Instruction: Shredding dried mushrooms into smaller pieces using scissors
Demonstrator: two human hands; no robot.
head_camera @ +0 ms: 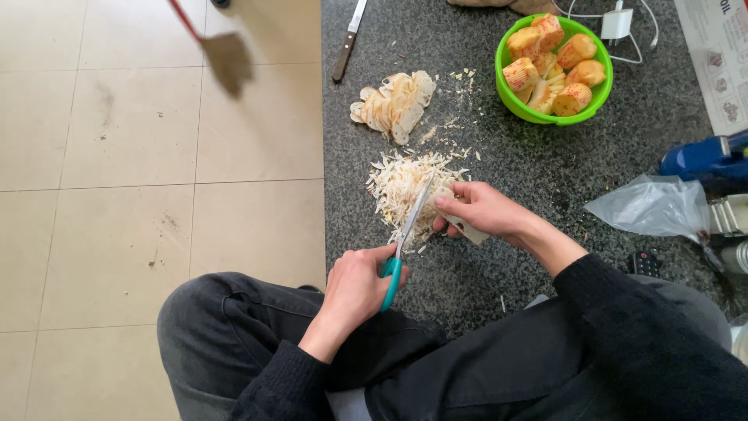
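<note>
Left hand (354,288) fingers closed through teal-handled scissors (405,242), blades at a pale slice (461,222) pinched by the right hand (487,210), frame centre. Just above lies a heap of cut shreds (405,183); further up, uncut slices (393,101). Upper right, a green bowl (506,93) holds whole chunks, so much looks left to cut

Bowl (596,97) sits right of slices (393,100), behind shreds (405,183).

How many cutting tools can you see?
2. The teal-handled scissors are in the left hand, beside the right hand. A knife lies at the dark slab's far edge. Others could be hidden.
</note>
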